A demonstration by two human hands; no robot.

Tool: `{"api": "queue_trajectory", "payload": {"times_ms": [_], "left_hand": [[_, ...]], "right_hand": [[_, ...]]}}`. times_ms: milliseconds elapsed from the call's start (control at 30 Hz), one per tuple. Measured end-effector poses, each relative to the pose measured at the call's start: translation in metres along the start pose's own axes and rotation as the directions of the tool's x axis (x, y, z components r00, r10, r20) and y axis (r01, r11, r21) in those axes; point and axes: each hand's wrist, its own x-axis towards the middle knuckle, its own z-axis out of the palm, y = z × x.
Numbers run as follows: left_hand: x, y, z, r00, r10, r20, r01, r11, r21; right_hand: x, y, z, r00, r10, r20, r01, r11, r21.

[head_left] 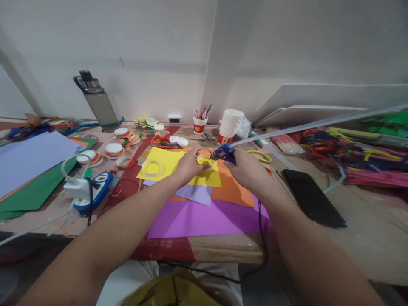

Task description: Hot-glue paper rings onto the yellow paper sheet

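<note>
My right hand (244,165) grips a blue hot glue gun (225,153), with a long translucent glue stick (287,126) running out of its back to the upper right. The nozzle points left, over a pale ring (208,165) on the yellow paper (168,156). My left hand (190,165) holds that ring at its left side, fingers curled at its edge. A second pale ring (151,168) lies flat on the paper, left of my left hand. Beneath are orange (234,187), lilac (197,194) and purple sheets (204,219).
A blue power strip (98,191), coloured paper stacks (35,157) and a bottle (100,104) stand left. Round layered pieces (114,150), a cup of pens (200,124) and stacked paper cups (230,125) are behind. A black phone (312,197) and pipe cleaners (376,176) lie right.
</note>
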Motion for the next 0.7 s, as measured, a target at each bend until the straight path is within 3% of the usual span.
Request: {"api": "queue_trajectory", "payload": {"times_ms": [300, 500, 700], "left_hand": [[0.000, 0.006, -0.005, 1.000, -0.008, -0.012, 0.008, 1.000, 0.014], [0.002, 0.011, -0.017, 0.985, 0.104, -0.135, -0.106, 0.994, -0.007], [0.002, 0.017, -0.023, 0.953, 0.126, -0.277, -0.150, 0.986, -0.068]], "right_hand": [[0.001, -0.001, -0.001, 1.000, -0.016, 0.017, 0.015, 0.999, 0.053], [0.001, 0.000, -0.002, 1.000, -0.014, 0.018, 0.012, 0.993, 0.113], [0.001, 0.001, -0.002, 0.999, -0.040, -0.017, 0.042, 0.986, 0.164]]}}
